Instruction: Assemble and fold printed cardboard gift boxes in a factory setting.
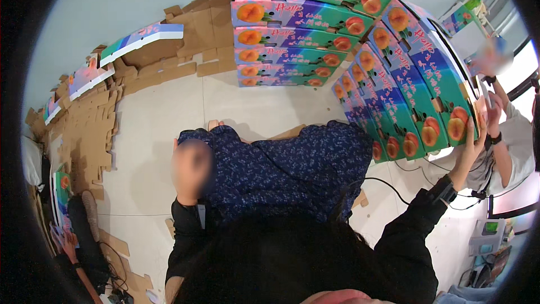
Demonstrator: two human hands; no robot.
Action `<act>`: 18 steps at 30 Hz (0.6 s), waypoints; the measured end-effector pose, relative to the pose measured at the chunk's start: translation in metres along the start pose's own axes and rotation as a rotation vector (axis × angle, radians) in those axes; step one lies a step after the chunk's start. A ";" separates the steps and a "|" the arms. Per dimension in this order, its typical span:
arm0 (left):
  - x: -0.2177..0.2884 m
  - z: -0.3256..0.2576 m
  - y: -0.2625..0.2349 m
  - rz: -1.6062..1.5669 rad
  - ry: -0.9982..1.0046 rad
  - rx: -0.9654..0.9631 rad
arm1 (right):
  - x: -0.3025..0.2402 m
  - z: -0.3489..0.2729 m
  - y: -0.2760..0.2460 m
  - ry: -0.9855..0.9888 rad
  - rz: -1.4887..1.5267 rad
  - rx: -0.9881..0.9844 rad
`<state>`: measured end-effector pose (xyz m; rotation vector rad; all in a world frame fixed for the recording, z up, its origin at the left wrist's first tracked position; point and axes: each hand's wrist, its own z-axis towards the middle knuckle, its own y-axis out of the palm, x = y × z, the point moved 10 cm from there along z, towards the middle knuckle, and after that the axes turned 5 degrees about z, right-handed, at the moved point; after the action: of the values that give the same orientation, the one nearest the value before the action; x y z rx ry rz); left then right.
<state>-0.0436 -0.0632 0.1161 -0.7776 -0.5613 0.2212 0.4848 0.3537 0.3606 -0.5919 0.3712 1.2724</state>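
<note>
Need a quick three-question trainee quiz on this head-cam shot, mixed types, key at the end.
1. Multiple choice: what is the right hand against?
a) a loose black cable
b) a peach-printed carton
c) a flattened sheet on the floor

2. True or false: the left hand is holding a carton.

3. Fill in the blank: the floral fabric over the person's lap is dark ____.

Key: 1. b; 2. false; 3. blue
</note>
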 end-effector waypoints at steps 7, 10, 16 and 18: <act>-0.001 -0.001 0.001 0.008 -0.001 -0.005 | -0.047 -0.009 0.013 -0.068 -0.219 0.159; 0.001 0.000 0.004 0.013 0.003 -0.008 | -0.128 -0.051 0.052 -0.612 -0.591 0.261; -0.005 -0.002 0.009 0.018 -0.017 -0.007 | -0.051 -0.112 0.242 -0.341 -0.284 -0.674; -0.009 -0.002 0.009 0.014 -0.033 -0.004 | 0.002 -0.139 0.283 -0.202 -0.265 -0.796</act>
<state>-0.0496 -0.0614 0.1051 -0.7828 -0.5877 0.2459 0.2214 0.3217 0.1906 -1.1264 -0.4025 1.1836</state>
